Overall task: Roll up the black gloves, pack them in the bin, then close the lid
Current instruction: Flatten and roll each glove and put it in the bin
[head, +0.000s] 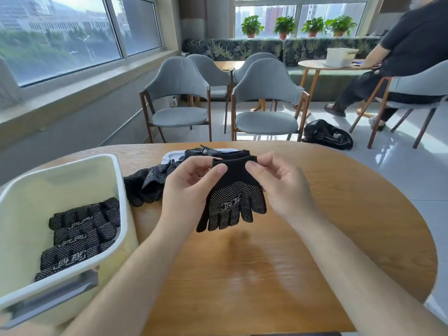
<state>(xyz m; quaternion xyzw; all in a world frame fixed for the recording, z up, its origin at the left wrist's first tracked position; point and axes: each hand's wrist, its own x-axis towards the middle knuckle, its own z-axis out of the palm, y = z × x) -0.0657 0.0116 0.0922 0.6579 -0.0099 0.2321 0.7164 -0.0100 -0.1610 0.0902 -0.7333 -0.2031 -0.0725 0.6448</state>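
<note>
Two hands hold one black dotted glove (234, 202) by its cuff, in the air over the wooden table (315, 238).
My left hand (191, 187) and right hand (278, 187) each pinch a cuff corner between thumb and forefinger, and the glove's fingers hang down. I judge the roll goes best squared first, then wound tight from fingertips to cuff. The tabletop under my hands gives working room. The white bin (118, 180) stands just left, with rolled gloves (82, 229) on its floor. Loose gloves (150, 183) lie between it and my hands, some on what I take for the lid (169, 157).
</note>
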